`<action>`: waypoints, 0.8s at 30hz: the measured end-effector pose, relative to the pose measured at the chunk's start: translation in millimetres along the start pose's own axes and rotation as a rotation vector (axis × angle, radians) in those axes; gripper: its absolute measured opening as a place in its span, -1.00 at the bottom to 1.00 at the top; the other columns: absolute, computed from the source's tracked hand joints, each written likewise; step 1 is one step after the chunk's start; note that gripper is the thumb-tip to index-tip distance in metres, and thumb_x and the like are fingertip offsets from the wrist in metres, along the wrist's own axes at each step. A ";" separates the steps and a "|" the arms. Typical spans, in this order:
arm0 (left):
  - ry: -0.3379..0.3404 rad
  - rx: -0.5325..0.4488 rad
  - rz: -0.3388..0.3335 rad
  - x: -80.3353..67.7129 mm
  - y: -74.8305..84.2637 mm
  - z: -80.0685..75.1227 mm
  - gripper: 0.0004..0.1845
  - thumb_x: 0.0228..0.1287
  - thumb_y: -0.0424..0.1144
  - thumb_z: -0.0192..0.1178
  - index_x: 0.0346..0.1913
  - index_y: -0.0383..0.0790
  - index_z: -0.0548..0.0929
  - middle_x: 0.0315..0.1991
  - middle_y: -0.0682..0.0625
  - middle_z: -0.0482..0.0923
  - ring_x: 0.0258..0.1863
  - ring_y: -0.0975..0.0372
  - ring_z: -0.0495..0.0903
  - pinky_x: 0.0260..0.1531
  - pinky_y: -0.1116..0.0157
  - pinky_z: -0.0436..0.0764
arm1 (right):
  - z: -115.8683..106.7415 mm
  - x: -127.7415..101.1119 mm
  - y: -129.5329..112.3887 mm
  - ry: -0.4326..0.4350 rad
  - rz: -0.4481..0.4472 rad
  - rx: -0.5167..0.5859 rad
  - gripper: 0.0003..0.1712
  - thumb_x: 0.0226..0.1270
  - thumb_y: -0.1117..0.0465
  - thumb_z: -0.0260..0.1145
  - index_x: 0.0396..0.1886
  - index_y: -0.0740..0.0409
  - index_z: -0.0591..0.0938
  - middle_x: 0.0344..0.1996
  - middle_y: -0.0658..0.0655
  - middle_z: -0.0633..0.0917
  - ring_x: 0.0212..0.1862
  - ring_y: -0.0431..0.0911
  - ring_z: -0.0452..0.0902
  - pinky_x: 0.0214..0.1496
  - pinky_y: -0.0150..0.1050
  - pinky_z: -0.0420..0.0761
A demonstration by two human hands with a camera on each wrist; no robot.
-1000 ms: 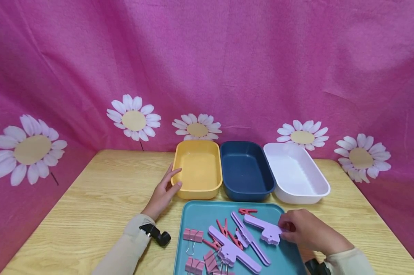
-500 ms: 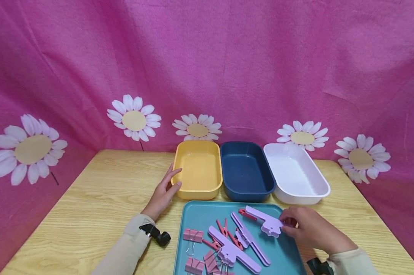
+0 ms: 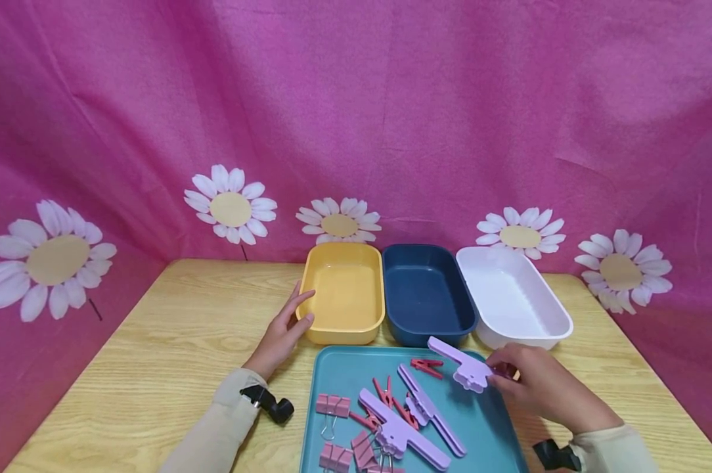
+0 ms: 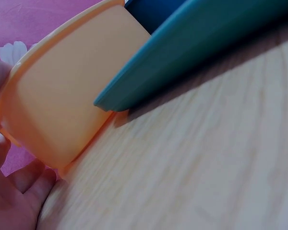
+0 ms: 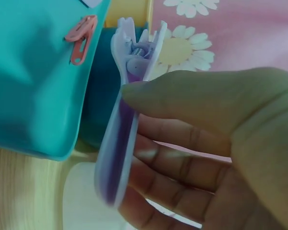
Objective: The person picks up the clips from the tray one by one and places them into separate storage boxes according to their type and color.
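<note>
In the head view my right hand (image 3: 548, 384) holds a lilac bag clip (image 3: 465, 368) by one end of its long bar, above the right side of the teal tray (image 3: 480, 427). In the right wrist view the thumb presses one side of the lilac clip (image 5: 120, 139), with the fingers behind it and its spring in sight. My left hand (image 3: 279, 338) holds the left rim of the yellow bin (image 3: 344, 335); in the left wrist view, other fingers (image 4: 26, 182) lie low against its outside. On the tray lie two more lilac bag clips (image 3: 400, 430), several red clothespins (image 3: 427, 366) and pink binder clips (image 3: 333, 405).
A navy bin (image 3: 429, 338) and a white bin (image 3: 524, 337) stand beside the yellow one, behind the tray. All sit on a wooden table (image 3: 155, 341), with a pink flowered cloth (image 3: 391, 118) behind. A black wrist camera (image 3: 273, 404) hangs at the left sleeve.
My right hand has raised the lilac bag clip and moved it away from me, uncovering the red clothespin near the tray's back edge. The left hand stays at the yellow bin, which has shifted slightly.
</note>
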State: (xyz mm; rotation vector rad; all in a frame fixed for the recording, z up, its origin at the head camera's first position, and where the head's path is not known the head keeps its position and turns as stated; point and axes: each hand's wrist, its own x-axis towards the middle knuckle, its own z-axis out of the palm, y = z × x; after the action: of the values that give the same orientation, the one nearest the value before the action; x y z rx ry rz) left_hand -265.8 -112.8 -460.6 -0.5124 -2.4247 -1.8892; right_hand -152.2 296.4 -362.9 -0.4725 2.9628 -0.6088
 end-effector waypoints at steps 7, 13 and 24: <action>0.003 -0.004 -0.009 0.3 1.0 0.0 -0.50 0.46 -0.12 0.06 0.41 0.02 0.33 0.56 0.10 -0.20 0.51 0.20 -0.19 0.44 0.15 -0.03 | -5.9 0.9 2.5 0.049 0.039 0.013 -0.82 0.13 0.20 0.47 -0.24 0.09 0.73 -0.46 -0.10 0.60 -0.40 -0.20 0.45 -0.39 -0.39 0.56; -0.001 -0.006 -0.013 0.3 -2.2 -1.3 -0.48 0.45 -0.07 0.07 0.41 0.04 0.32 0.55 0.14 -0.21 0.51 0.19 -0.20 0.44 0.14 -0.03 | -9.6 1.7 4.3 0.107 0.048 0.040 -0.80 0.12 0.19 0.48 -0.24 0.07 0.73 -0.43 -0.07 0.61 -0.41 -0.18 0.44 -0.43 -0.40 0.56; -0.005 -0.007 -0.024 0.7 -3.8 0.1 -0.47 0.41 0.00 0.11 0.40 0.12 0.34 0.54 0.21 -0.21 0.51 0.20 -0.17 0.42 0.15 0.04 | -19.5 5.0 12.9 0.187 0.041 0.059 -0.77 0.16 0.15 0.46 -0.19 0.10 0.72 -0.40 -0.06 0.64 -0.38 -0.16 0.47 -0.41 -0.39 0.57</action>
State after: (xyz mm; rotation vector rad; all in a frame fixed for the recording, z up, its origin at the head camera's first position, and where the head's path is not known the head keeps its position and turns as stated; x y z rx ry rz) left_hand -267.5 -113.3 -464.0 -0.4911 -2.4397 -1.9084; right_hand -163.2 313.4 -350.3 -0.3672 3.1097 -0.7741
